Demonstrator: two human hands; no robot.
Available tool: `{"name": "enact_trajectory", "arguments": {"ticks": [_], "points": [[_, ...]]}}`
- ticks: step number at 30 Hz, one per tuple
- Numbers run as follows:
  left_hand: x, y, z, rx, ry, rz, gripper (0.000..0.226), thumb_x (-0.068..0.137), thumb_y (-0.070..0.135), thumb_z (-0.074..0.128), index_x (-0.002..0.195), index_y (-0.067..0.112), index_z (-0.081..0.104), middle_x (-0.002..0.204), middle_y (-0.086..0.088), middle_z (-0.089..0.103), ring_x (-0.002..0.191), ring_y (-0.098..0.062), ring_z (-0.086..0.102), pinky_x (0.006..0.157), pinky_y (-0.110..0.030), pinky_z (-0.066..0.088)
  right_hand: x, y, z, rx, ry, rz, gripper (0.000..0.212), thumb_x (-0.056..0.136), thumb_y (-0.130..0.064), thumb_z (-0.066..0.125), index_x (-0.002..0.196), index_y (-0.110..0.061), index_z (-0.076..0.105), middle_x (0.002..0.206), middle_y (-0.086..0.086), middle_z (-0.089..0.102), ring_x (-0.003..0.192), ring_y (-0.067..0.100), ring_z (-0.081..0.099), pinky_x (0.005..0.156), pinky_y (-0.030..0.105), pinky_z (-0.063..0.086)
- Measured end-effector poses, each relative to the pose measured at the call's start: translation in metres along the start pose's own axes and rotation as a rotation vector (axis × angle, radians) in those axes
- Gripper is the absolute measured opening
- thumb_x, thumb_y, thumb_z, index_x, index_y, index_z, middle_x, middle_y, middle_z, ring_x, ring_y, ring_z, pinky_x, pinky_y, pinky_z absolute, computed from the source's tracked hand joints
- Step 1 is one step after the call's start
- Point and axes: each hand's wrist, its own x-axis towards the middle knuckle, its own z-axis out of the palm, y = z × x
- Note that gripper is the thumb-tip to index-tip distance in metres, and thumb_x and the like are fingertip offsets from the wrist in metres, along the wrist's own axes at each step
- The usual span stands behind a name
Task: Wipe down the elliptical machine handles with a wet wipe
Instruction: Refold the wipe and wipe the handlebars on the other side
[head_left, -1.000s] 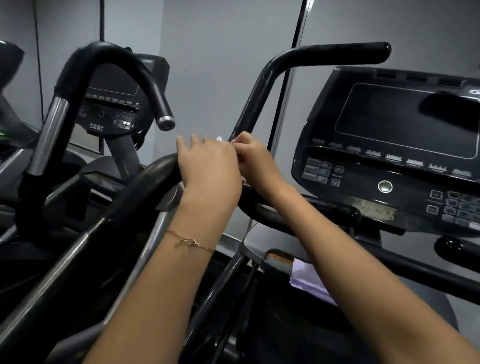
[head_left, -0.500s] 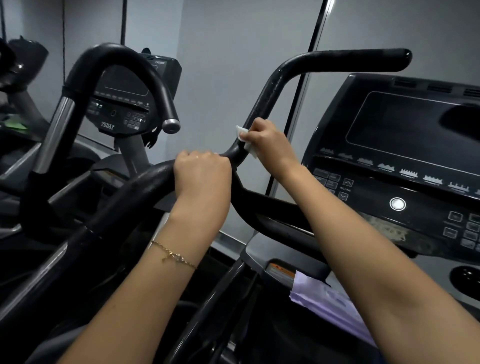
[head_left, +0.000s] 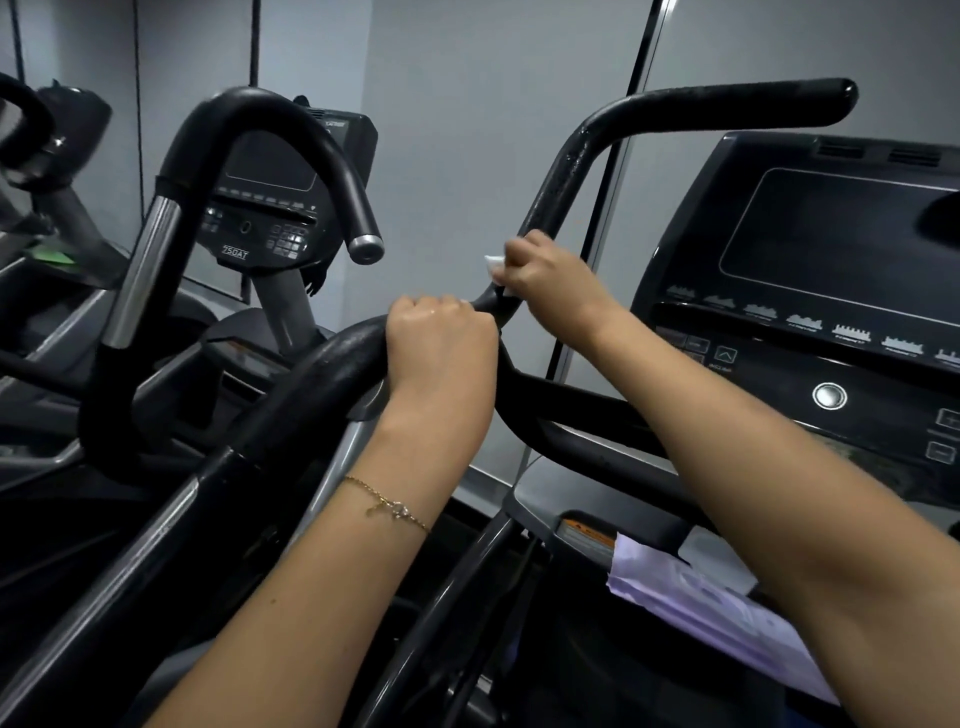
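Observation:
A black padded elliptical handle (head_left: 587, 150) rises from the lower left, bends upward at the centre and ends in a horizontal bar at the upper right. My left hand (head_left: 441, 343) is closed in a fist around the handle just below the bend. My right hand (head_left: 545, 275) grips the handle slightly higher, pressing a white wet wipe (head_left: 493, 262) against it. Only a small corner of the wipe shows beside my fingers. The surface above my right hand looks wet and speckled.
The machine's black console (head_left: 831, 291) with a dark screen and buttons fills the right side. A purple wipe packet (head_left: 691, 597) lies in the tray below it. A second elliptical with a curved handle (head_left: 291, 135) and console stands at the left. Grey wall behind.
My right hand has slid up the handle with the wipe, away from my left hand. My left hand has closed into a fist on the lower part.

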Motion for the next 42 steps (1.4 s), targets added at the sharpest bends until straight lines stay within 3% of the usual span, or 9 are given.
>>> {"name": "enact_trajectory", "arguments": {"ticks": [6,11,16,20,22,25,30,37,42], "points": [[0.013,0.020,-0.002,0.043,-0.090,-0.076,0.024,0.088,0.006,0.048,0.109,0.011,0.058,0.110,-0.007,0.061,0.106,-0.026,0.056,0.092,-0.032,0.037,0.012,0.037,-0.014,-0.022,0.071,0.112,0.014,0.087,-0.003,0.061,0.099,-0.002,0.066,0.095,0.016,0.057,0.090,0.031,0.052,0.062,0.032,0.043],[0.032,0.038,0.025,0.214,-0.152,-0.040,0.042,0.093,0.018,0.044,0.132,0.003,0.046,0.129,-0.014,0.049,0.121,-0.029,0.044,0.102,-0.038,0.032,0.019,0.026,-0.017,-0.088,-0.058,-0.126,0.021,0.095,-0.006,0.046,0.103,-0.001,0.065,0.104,0.013,0.055,0.099,0.029,0.049,0.064,0.033,0.040],[0.034,0.032,0.037,0.156,-0.015,-0.002,0.035,0.094,0.009,0.040,0.128,0.001,0.047,0.123,-0.012,0.054,0.116,-0.028,0.050,0.097,-0.034,0.035,0.049,0.040,-0.024,-0.156,-0.099,0.063,0.018,0.093,-0.005,0.050,0.101,0.001,0.064,0.107,0.012,0.054,0.102,0.031,0.051,0.072,0.035,0.044],[0.034,0.032,0.039,0.149,0.007,-0.003,0.035,0.095,0.008,0.040,0.127,0.001,0.048,0.123,-0.013,0.055,0.116,-0.029,0.050,0.097,-0.034,0.036,0.038,0.009,-0.023,-0.182,-0.269,-0.187,0.021,0.095,-0.008,0.047,0.105,-0.002,0.064,0.110,0.010,0.054,0.103,0.027,0.049,0.071,0.033,0.043],[0.034,0.032,0.040,0.149,0.008,-0.008,0.034,0.094,0.008,0.041,0.126,0.001,0.049,0.122,-0.012,0.056,0.115,-0.028,0.051,0.096,-0.034,0.036,0.030,0.023,-0.029,-0.146,-0.239,-0.289,0.026,0.097,-0.018,0.044,0.107,-0.006,0.065,0.107,0.010,0.054,0.103,0.027,0.049,0.075,0.035,0.041],[0.036,0.033,0.036,0.155,-0.007,-0.024,0.031,0.092,0.010,0.045,0.122,0.004,0.052,0.117,-0.010,0.058,0.110,-0.025,0.054,0.092,-0.032,0.038,0.035,0.055,-0.035,-0.108,-0.104,-0.180,0.033,0.099,-0.024,0.040,0.109,-0.004,0.064,0.104,0.012,0.053,0.103,0.029,0.050,0.080,0.034,0.043],[0.050,0.041,0.026,0.117,-0.096,-0.039,0.027,0.088,0.010,0.048,0.113,0.014,0.057,0.112,-0.005,0.061,0.107,-0.025,0.056,0.087,-0.032,0.038,0.021,0.040,-0.026,-0.048,-0.090,-0.190,0.026,0.096,-0.006,0.045,0.114,-0.002,0.063,0.104,0.015,0.055,0.098,0.031,0.049,0.075,0.040,0.049],[0.078,0.046,0.041,-0.259,-0.056,0.005,0.054,0.097,0.007,0.041,0.147,0.001,0.021,0.153,-0.018,0.023,0.128,-0.028,0.045,0.096,-0.034,0.044,0.021,0.059,-0.009,0.136,0.210,0.092,0.017,0.084,-0.008,0.068,0.100,-0.003,0.069,0.094,0.014,0.059,0.084,0.027,0.054,0.068,0.042,0.054],[0.082,0.038,0.044,-0.327,-0.031,-0.008,0.041,0.095,0.005,0.041,0.136,0.003,0.039,0.140,-0.013,0.041,0.109,-0.028,0.058,0.080,-0.032,0.046,0.015,0.069,-0.011,0.028,0.159,-0.037,0.033,0.075,0.001,0.074,0.107,-0.005,0.069,0.092,0.013,0.061,0.083,0.030,0.057,0.063,0.035,0.054]]}}
